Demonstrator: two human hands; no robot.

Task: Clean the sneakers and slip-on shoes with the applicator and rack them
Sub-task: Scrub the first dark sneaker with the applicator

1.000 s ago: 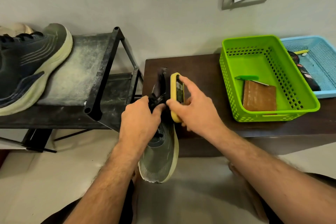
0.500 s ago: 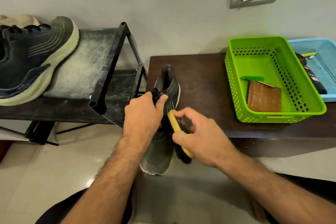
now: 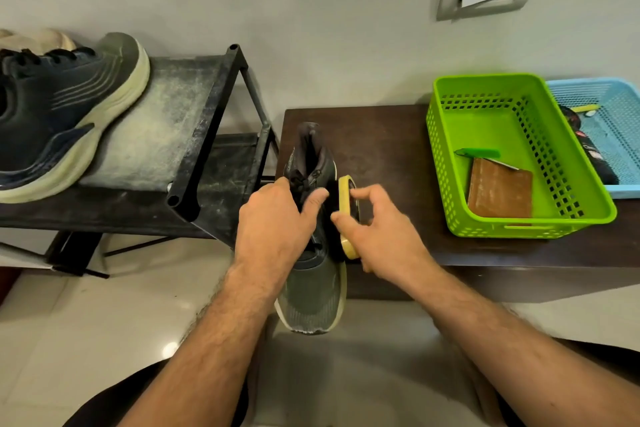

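**A:** From the head view, where do you stand in the job?

**B:** You're in the cleaning step. Your left hand (image 3: 273, 222) grips the grey-green sneaker (image 3: 313, 274) at its laced collar, thumb curled across the tongue, holding it toe toward you, with its heel end over the near edge of the dark tabletop (image 3: 384, 135). Your right hand (image 3: 384, 236) holds the yellow-backed applicator (image 3: 347, 215) pinched between thumb and curled fingers (image 3: 360, 192), its working face laid against the sneaker's right side, about midway along.

**A:** And the rack?

**B:** The black rack (image 3: 204, 163) stands just to your left, dusty on top. A dark blue sneaker (image 3: 62, 114) with a pale sole already sits on its upper shelf, with something beige behind it that I can't make out. The space beside it looks free.

**A:** What does the next move call for?

**B:** I'd judge you need steady strokes along that side and the pale sole edge, keeping your left grip firm so the shoe doesn't twist. The toe looks scuffed, so it likely wants a pass too. Only then swing it left onto the shelf. The green basket (image 3: 588, 218) and the blue one (image 3: 623, 104) sit well apart on your right, out of your way.
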